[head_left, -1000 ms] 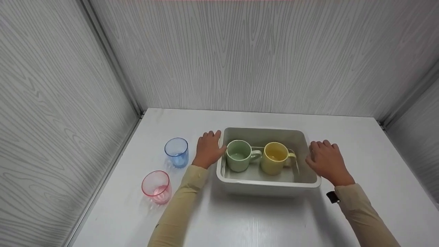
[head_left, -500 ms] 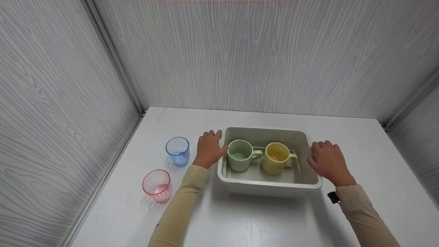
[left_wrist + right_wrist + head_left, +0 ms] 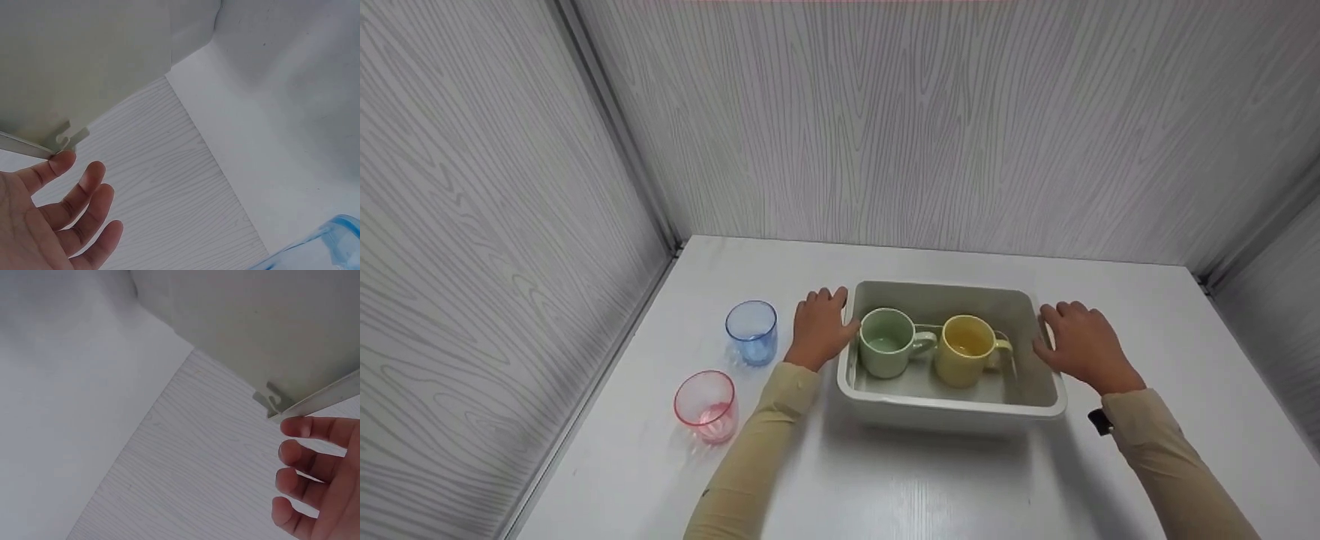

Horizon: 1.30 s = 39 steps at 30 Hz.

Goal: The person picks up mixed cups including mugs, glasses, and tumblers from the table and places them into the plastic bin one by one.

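Observation:
A pale grey plastic bin (image 3: 952, 407) stands in the middle of the table in the head view. Inside it are a green mug (image 3: 885, 361) and a yellow mug (image 3: 957, 369), both upright with handles to the right. My left hand (image 3: 819, 328) is at the bin's left rim, its thumb over the edge. In the left wrist view its index fingertip (image 3: 63, 161) meets the rim, the other fingers loosely spread below. At the right rim is my right hand (image 3: 1086, 345), thumb and index apart with the edge between them; its other fingers (image 3: 296, 482) are loosely bent.
Left of the bin stand a clear blue cup (image 3: 756, 349) and, nearer me, a clear pink cup (image 3: 712, 424). White table (image 3: 930, 495) surrounds the bin. Grey wood-grain panels (image 3: 900, 127) close off the back and both sides.
My right hand has loosened slightly and shifted right, its thumb and index wider apart. The left hand keeps its place at the rim. Bin, mugs and cups shift only slightly with the head view.

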Tool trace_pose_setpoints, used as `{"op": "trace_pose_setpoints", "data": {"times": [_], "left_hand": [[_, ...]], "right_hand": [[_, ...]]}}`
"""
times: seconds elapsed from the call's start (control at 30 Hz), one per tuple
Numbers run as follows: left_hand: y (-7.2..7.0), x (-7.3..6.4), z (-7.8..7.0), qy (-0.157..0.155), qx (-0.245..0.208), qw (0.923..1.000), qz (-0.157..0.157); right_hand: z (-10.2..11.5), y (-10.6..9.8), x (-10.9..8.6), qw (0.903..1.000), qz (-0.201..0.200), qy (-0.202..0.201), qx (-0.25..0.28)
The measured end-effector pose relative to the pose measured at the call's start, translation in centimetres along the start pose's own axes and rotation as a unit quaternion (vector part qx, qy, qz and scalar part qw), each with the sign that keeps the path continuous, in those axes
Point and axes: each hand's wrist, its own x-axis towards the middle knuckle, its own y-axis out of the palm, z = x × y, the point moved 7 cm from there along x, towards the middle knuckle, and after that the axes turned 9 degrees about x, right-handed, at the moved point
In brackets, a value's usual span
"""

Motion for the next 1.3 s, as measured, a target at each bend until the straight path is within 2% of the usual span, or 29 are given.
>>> {"op": "trace_pose_setpoints", "data": {"times": [0.3,0.6,0.77,0.87,1.07,1.3], "left_hand": [[-0.6,-0.1,-0.1,0.013,0.009,0.9997,-0.017],[-1.1,-0.3,0.4,0.023,0.027,0.9993,-0.011],[-1.6,-0.3,0.4,0.031,0.033,0.9988,-0.017],[-2.1,-0.4,0.4,0.036,0.033,0.9982,-0.034],[-3.0,-0.9,0.7,0.036,0.035,0.9951,-0.085],[-4.0,-1.3,1.0,0.046,0.043,0.9904,-0.123]], "right_hand": [[-0.3,0.3,-0.3,0.9997,-0.015,-0.018,-0.004],[0.0,0.5,-0.4,1.0000,0.001,0.004,-0.003],[-0.3,0.5,-0.5,0.9998,0.007,0.016,-0.002],[-0.3,0.4,-0.6,0.9999,0.000,0.014,-0.004],[-0.2,0.4,-0.7,1.0000,-0.004,0.008,0.000],[-0.5,0.8,-0.7,0.9999,-0.001,0.016,0.001]]}}
